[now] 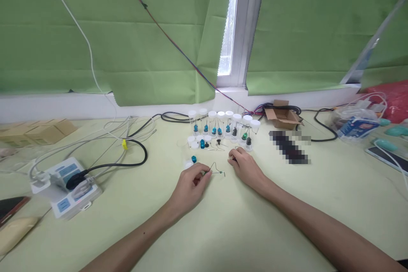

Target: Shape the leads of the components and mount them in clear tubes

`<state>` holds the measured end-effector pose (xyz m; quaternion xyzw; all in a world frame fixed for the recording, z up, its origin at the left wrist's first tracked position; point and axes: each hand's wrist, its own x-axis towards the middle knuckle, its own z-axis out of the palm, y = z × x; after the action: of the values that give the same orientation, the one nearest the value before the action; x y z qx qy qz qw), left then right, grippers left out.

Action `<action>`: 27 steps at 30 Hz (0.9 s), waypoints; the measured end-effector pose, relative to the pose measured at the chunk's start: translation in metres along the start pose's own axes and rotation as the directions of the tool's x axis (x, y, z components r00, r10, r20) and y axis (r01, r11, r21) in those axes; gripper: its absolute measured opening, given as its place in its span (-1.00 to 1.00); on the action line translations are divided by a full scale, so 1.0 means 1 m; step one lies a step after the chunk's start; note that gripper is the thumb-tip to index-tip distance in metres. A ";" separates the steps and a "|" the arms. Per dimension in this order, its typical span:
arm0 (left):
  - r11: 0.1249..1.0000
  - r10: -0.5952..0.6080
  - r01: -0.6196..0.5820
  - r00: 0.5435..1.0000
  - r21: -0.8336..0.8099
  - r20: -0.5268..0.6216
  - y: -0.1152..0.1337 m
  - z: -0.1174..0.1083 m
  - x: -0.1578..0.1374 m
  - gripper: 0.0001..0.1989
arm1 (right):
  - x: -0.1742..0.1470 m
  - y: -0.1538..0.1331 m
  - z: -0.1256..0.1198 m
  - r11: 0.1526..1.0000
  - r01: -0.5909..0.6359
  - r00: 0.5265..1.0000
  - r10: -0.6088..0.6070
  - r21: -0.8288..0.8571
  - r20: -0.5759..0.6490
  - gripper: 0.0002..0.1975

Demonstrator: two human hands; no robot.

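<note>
My left hand [194,182] pinches a thin bent wire [215,167] with a small green part on it, held just above the table. To its right, my right hand [247,168] rests low with fingers closed around something small and dark, mostly hidden. Behind my hands stands a row of clear tubes with white caps [220,114]; blue, green and black small parts sit in them. Before the tubes lie a loose blue part [202,143], black pieces [219,141], thin wires and white caps. Another blue piece [194,159] lies just behind my left hand.
A power strip [76,195] with plugs and cables is at the left, near yellow boxes [38,132]. An open cardboard box [283,118] stands at the back right. Further right are a plastic bag [353,121] and a phone [389,158]. Green curtains hang behind.
</note>
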<state>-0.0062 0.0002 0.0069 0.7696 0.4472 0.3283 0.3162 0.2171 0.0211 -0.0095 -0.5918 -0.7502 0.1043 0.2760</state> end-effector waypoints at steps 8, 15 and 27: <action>1.000 0.020 -0.020 1.000 0.007 -0.003 -0.001 0.000 0.001 -0.77 | 0.000 0.002 0.003 0.997 0.042 0.998 -0.039 0.060 -0.038 -0.92; 1.000 0.020 -0.020 1.000 0.010 0.003 -0.001 0.000 0.001 -0.78 | -0.002 0.000 0.005 0.984 0.108 0.992 -0.097 0.144 -0.082 -0.91; 0.999 0.026 -0.026 1.000 0.025 -0.005 -0.001 0.001 0.001 -0.77 | -0.004 -0.008 0.002 0.969 0.136 0.990 -0.127 0.206 -0.058 -0.90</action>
<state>-0.0058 0.0010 0.0062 0.7783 0.4421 0.3289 0.3009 0.2098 0.0155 -0.0078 -0.5106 -0.7662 0.1509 0.3598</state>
